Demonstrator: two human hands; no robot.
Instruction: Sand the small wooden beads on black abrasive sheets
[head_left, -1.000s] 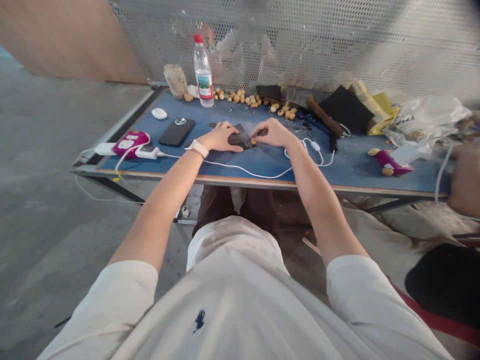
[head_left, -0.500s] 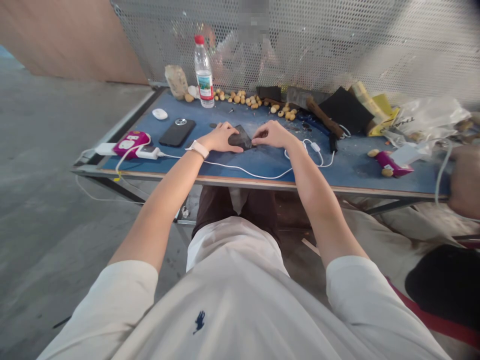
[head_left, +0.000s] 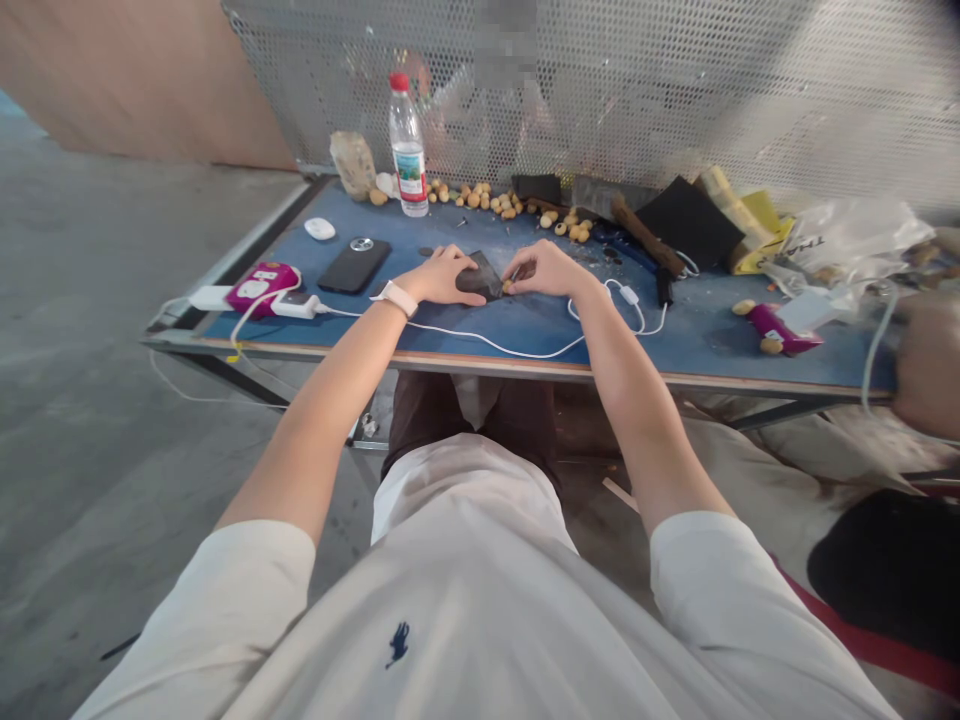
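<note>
My left hand point(head_left: 442, 277), with a white watch on the wrist, lies over a dark flat piece point(head_left: 481, 277) and holds it down on the blue table point(head_left: 525, 325). My right hand point(head_left: 546, 268) is pinched shut on a small tan bead point(head_left: 509, 287) pressed at the right edge of that dark piece. Both hands rest on the tabletop, almost touching each other.
A water bottle point(head_left: 407, 147), a row of tan beads point(head_left: 491, 197), a black phone point(head_left: 353, 264), a pink device point(head_left: 259, 283), a white cable point(head_left: 517, 347), dark sheets point(head_left: 690, 222) and plastic bags point(head_left: 855, 240) lie on the table. Another person's hand point(head_left: 930, 365) is at the right edge. Perforated mesh stands behind.
My right fingers shifted slightly against the dark piece, so the tan bead hid and showed again. My left hand has stayed put.
</note>
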